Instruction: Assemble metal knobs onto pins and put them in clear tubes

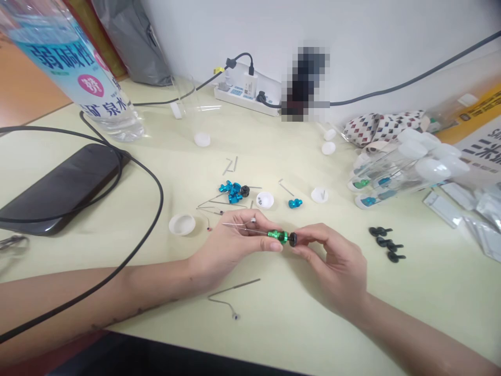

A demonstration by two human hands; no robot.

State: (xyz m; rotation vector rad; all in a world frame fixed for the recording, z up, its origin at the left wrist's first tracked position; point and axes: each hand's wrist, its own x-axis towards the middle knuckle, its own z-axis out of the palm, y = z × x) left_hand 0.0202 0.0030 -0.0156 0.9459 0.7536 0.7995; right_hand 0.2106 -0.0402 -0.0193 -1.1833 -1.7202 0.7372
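Over the middle of the table, my left hand is closed on a small green metal fitting, gripped between thumb and fingers. Thin metal wires run leftward from the fitting across that hand. At the fitting's right end sits a black knob, pinched by the thumb and fingertips of my right hand. A bent wire with a small round end lies in front of my left hand. Beyond the hands are blue metal fittings, a single blue fitting and a white cap holding tiny parts.
Several black screws lie at right, near capped clear tubes. Hex keys and white caps are scattered about. A phone, a black cable and a water bottle occupy the left; a power strip is behind.
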